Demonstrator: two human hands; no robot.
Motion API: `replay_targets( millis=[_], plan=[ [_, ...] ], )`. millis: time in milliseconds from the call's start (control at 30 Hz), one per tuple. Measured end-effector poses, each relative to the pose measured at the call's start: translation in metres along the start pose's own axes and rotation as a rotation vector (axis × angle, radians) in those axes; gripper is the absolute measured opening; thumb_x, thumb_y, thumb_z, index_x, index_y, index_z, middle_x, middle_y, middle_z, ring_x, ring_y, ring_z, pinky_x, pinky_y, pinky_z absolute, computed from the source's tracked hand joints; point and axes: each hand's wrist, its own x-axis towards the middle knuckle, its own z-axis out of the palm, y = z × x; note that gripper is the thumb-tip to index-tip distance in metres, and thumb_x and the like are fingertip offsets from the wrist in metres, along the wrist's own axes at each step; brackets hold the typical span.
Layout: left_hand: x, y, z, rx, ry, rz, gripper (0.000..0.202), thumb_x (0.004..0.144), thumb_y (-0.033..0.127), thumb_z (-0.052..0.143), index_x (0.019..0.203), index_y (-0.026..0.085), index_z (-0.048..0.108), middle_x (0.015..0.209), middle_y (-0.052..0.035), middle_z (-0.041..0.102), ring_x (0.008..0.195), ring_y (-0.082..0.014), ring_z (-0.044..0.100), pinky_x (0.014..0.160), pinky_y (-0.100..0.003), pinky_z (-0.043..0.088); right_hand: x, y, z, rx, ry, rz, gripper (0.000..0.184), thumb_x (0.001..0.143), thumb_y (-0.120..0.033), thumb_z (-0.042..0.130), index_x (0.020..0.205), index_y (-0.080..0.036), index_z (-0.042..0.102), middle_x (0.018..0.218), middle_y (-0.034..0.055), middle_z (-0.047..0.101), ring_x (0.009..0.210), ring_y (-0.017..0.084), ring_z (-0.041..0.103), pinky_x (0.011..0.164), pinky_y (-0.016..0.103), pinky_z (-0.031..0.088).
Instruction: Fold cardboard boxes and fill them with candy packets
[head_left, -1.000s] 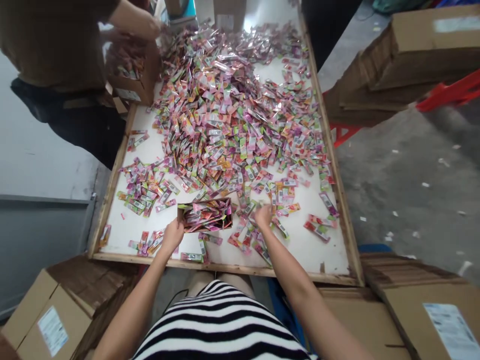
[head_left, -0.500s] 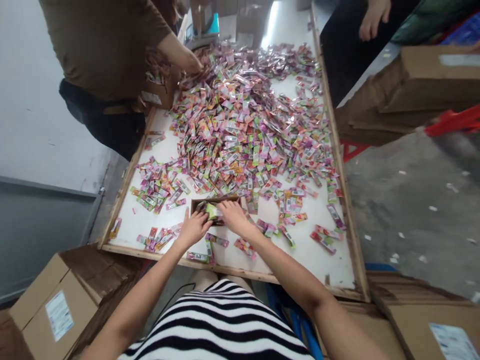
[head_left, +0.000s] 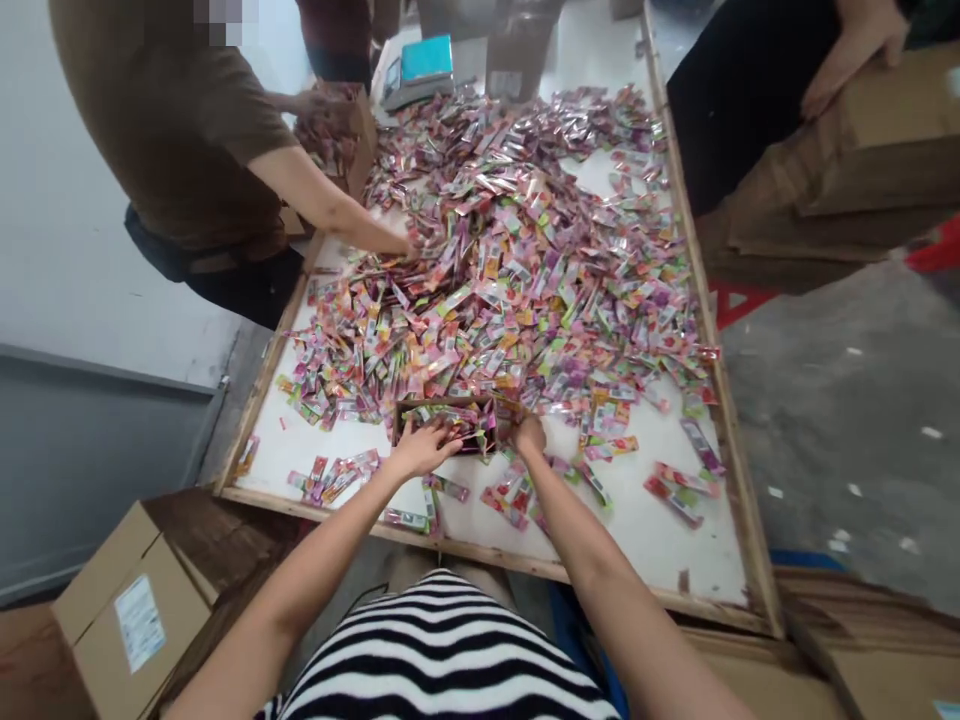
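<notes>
A small brown cardboard box (head_left: pixel 444 403), open at the top and holding colourful sachets, stands on the white table near its front edge. My left hand (head_left: pixel 421 452) lies over the box's near rim, fingers stretched onto the sachets inside. My right hand (head_left: pixel 529 436) is just right of the box, its fingers curled down into loose sachets (head_left: pixel 517 490) on the table. A large heap of sachets (head_left: pixel 525 250) covers the table beyond the box.
The table has a raised wooden rim (head_left: pixel 487 556). A person in a brown shirt (head_left: pixel 187 150) at the left reaches an arm (head_left: pixel 330 212) into the heap. A teal-topped scale (head_left: pixel 424 60) stands at the far end. Another person's hand (head_left: pixel 855 45) rests on stacked cartons (head_left: pixel 862 180) at the right. A carton (head_left: pixel 127 620) sits lower left.
My right hand has left the box and gone to the sachets on its right. My left hand has shifted onto the box's near rim. The person at the left now reaches lower into the heap.
</notes>
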Motion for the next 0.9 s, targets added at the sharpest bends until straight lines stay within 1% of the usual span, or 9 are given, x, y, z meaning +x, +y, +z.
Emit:
replay_targets(
  millis=[100,200,300,367,500,567,633,767,900],
  plan=[
    [-0.013,-0.005,-0.008,-0.06,0.049,0.081,0.042,0.102,0.048,0.048,0.13,0.024,0.068,0.143,-0.0129,0.064,0.14,-0.0316,0.052,0.122,-0.066,0.022,-0.014,0.021,-0.019,0.017,-0.05,0.024,0.039,0.086,-0.023,0.055,0.121,-0.011,0.068,0.096,0.0195,0.075,0.084,0.029,0.073,0.069,0.032,0.051],
    [-0.039,-0.016,-0.007,-0.205,0.342,0.194,0.032,0.102,0.036,0.048,0.116,0.023,0.073,0.124,-0.0114,0.074,0.124,-0.0264,0.064,0.116,-0.054,0.04,-0.041,0.036,-0.056,0.041,0.006,-0.045,0.036,0.089,-0.024,0.05,0.119,-0.014,0.067,0.098,0.0169,0.074,0.093,0.03,0.071,0.077,0.034,0.05],
    [-0.059,-0.031,0.004,-0.326,0.775,0.032,0.029,0.1,0.034,0.05,0.119,0.021,0.069,0.123,-0.0134,0.07,0.122,-0.026,0.063,0.11,-0.048,0.047,-0.078,0.01,-0.086,0.13,0.109,-0.403,0.039,0.092,-0.023,0.045,0.128,-0.018,0.06,0.114,0.0142,0.071,0.105,0.029,0.065,0.087,0.035,0.049],
    [-0.063,-0.039,0.012,-0.422,0.866,-0.168,0.037,0.097,0.035,0.056,0.129,0.018,0.062,0.126,-0.0164,0.066,0.121,-0.0284,0.063,0.104,-0.049,0.051,-0.102,-0.03,-0.093,0.082,0.077,-0.704,0.041,0.09,-0.015,0.045,0.128,-0.018,0.06,0.12,0.0139,0.069,0.11,0.028,0.062,0.094,0.035,0.046],
    [-0.059,-0.046,0.018,-0.535,0.817,-0.291,0.049,0.098,0.029,0.05,0.145,0.017,0.049,0.135,-0.0185,0.063,0.123,-0.0286,0.064,0.104,-0.049,0.052,-0.126,-0.095,-0.085,-0.212,-0.057,-0.982,0.057,0.085,-0.008,0.053,0.141,-0.015,0.054,0.126,0.0168,0.065,0.115,0.03,0.058,0.1,0.039,0.041],
    [-0.058,-0.044,0.016,-0.408,0.853,-0.152,0.049,0.098,0.022,0.044,0.146,0.019,0.05,0.145,-0.0162,0.058,0.137,-0.0276,0.054,0.115,-0.051,0.043,-0.125,-0.095,-0.081,-0.17,-0.034,-1.02,0.069,0.083,-0.013,0.062,0.15,-0.017,0.045,0.135,0.0161,0.06,0.124,0.031,0.053,0.105,0.043,0.039],
    [-0.057,-0.039,0.014,-0.222,0.717,0.08,0.049,0.096,0.018,0.044,0.144,0.022,0.055,0.151,-0.0122,0.056,0.145,-0.0259,0.046,0.121,-0.05,0.035,-0.119,-0.077,-0.078,-0.002,0.044,-1.003,0.062,0.084,-0.022,0.065,0.145,-0.02,0.051,0.137,0.0139,0.06,0.128,0.031,0.052,0.107,0.045,0.038],
    [-0.041,-0.026,0.007,0.053,0.298,0.207,0.045,0.097,0.029,0.047,0.139,0.02,0.06,0.141,-0.0127,0.066,0.136,-0.0271,0.056,0.126,-0.053,0.023,-0.104,-0.034,-0.065,0.306,0.207,-0.691,0.034,0.088,-0.035,0.059,0.116,-0.018,0.068,0.123,0.0159,0.066,0.118,0.031,0.059,0.103,0.046,0.044],
    [-0.025,-0.015,-0.008,0.102,0.145,0.147,0.041,0.1,0.045,0.046,0.121,0.019,0.069,0.12,-0.0117,0.076,0.12,-0.0281,0.067,0.123,-0.054,0.024,-0.093,-0.029,-0.042,0.412,0.046,-0.266,0.037,0.08,-0.045,0.064,0.101,-0.015,0.072,0.106,0.0149,0.074,0.1,0.03,0.068,0.088,0.038,0.052]
  ],
)
